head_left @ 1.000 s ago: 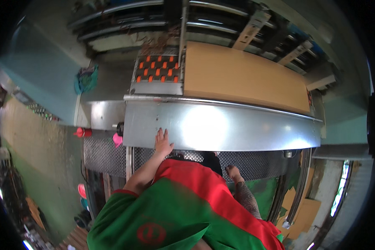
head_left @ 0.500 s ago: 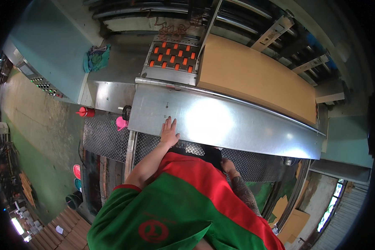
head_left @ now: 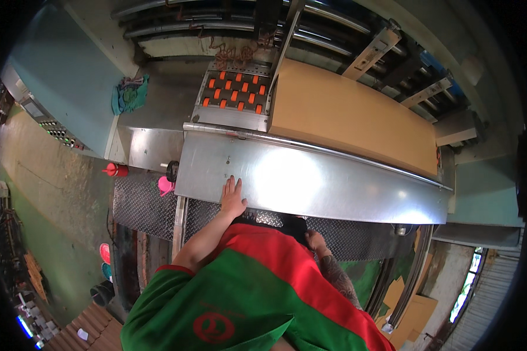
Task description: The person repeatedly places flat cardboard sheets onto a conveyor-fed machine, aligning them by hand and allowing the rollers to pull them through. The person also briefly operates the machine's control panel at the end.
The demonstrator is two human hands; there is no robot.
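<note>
The long metal panel lies directly under the left hand and stretches well past the right hand. Its long axis runs crosswise before the person, the right end slanting lower in the view than the left; a bright glare sits on its surface just right of the left hand.

For markings, the green and red shirt, behind both hands, bears a round red emblem with faint red marks above it.

The left hand rests palm down near the panel's front edge, fingers extended, slightly parted and pointing away from the person. The right hand is off the panel, beside the dark trousers, its fingers curled; whether it grips anything cannot be told.

Beyond the panel, ahead of both hands, lies a stack of brown cardboard, its long side roughly along the panel. Ahead of the left hand is a bed of orange rollers. To that hand's left are a black knob, a pink object and, farther out, a red container. Patterned metal plating shows below the panel.
</note>
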